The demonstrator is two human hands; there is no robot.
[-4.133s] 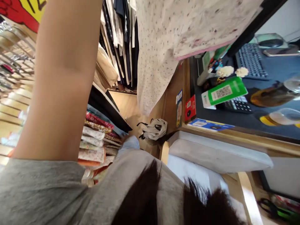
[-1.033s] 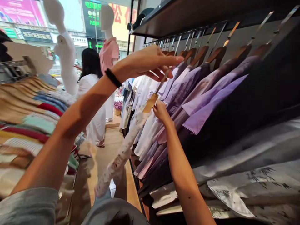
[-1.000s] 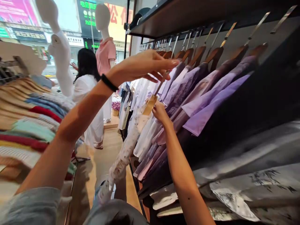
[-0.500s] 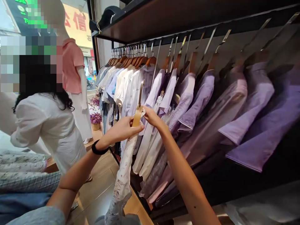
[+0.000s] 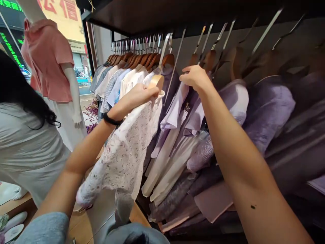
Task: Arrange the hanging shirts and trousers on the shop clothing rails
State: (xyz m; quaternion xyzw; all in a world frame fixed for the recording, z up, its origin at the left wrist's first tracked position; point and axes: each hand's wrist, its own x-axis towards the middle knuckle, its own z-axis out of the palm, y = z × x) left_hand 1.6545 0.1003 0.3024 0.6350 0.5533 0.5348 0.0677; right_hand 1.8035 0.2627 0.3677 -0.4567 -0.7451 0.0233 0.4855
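Observation:
My left hand (image 5: 146,93) grips the top of a wooden hanger (image 5: 156,80), its metal hook pointing up. From this hanger hangs a white blouse (image 5: 127,149) with a small floral print, its sleeve swung out to the lower left. My right hand (image 5: 195,76) reaches up to the rack. Its fingers are bent at the shoulder of a lavender shirt (image 5: 176,110), and that shirt's hanger is mostly hidden there. Just right of the shirt, more lavender garments (image 5: 269,105) hang in a row.
A packed row of white and blue shirts (image 5: 115,79) hangs on the rack's far left. Over the rail runs a dark shelf (image 5: 152,17). At left stand a mannequin (image 5: 47,61) in a pink top and a person in white clothes (image 5: 27,142).
My left hand has raised the hanger, and the floral blouse has spread and swung left. My right hand has left that blouse and moved up and right to the lavender shirt.

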